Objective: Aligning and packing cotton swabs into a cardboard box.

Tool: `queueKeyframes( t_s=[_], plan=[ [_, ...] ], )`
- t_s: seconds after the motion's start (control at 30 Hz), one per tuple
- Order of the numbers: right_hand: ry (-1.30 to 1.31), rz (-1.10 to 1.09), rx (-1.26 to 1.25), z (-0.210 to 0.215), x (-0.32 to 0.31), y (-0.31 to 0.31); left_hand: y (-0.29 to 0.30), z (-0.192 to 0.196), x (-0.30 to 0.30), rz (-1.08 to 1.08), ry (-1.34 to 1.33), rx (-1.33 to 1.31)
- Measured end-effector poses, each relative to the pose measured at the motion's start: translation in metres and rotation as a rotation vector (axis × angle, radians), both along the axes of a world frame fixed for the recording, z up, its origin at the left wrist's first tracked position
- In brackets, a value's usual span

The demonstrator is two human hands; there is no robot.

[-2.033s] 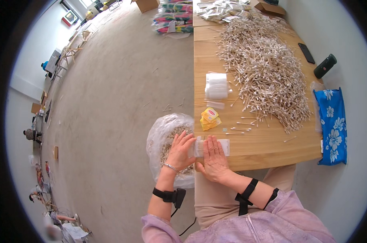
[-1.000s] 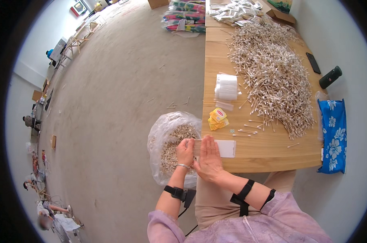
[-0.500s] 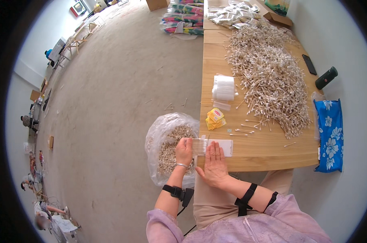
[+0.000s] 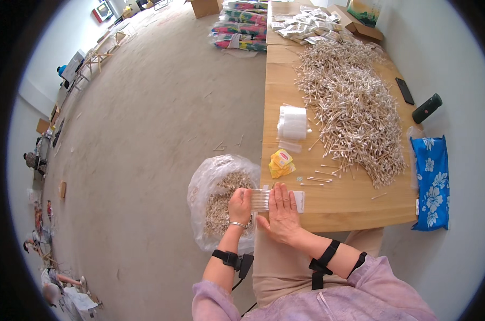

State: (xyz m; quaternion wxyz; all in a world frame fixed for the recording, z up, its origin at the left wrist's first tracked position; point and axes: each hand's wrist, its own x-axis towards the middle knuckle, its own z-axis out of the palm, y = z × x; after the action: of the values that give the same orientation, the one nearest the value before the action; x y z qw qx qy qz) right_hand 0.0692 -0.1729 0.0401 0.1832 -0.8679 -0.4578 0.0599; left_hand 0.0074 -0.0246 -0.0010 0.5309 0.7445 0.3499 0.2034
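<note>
My left hand (image 4: 240, 206) is closed around the left end of a clear plastic bag with a row of cotton swabs (image 4: 260, 200) inside. The bag lies at the table's left edge, partly overhanging it. My right hand (image 4: 283, 215) rests flat across the bag's middle, fingers stretched out and side by side. Beyond its fingers shows the bag's pale, flat end (image 4: 299, 201). What lies under my right palm is hidden. Several loose cotton swabs (image 4: 316, 181) and a stack of yellow cards (image 4: 281, 163) lie just past my hands.
A large heap of cotton swabs (image 4: 354, 107) covers much of the wooden table (image 4: 354, 209). Clear empty bags (image 4: 292, 122) lie at its left. A phone (image 4: 404, 91), dark cylinder (image 4: 427, 108) and blue floral pack (image 4: 431, 182) line the right. On the floor stands an open swab-filled sack (image 4: 199, 206).
My right hand has slid slightly farther across the bag, covering more of its width. My left hand keeps its hold. The whole view has shifted slightly.
</note>
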Motion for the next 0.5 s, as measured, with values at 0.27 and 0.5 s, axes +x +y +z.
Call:
queueKeyframes(
  t_s=[0.27, 0.5],
  plan=[
    [-0.041, -0.444, 0.28, 0.015, 0.1, 0.037, 0.002, -0.015, 0.0, 0.02, 0.004, 0.022],
    [0.116, -0.442, 0.242, 0.013, 0.118, 0.045, 0.001, -0.009, -0.003, -0.008, -0.027, -0.02]
  ],
)
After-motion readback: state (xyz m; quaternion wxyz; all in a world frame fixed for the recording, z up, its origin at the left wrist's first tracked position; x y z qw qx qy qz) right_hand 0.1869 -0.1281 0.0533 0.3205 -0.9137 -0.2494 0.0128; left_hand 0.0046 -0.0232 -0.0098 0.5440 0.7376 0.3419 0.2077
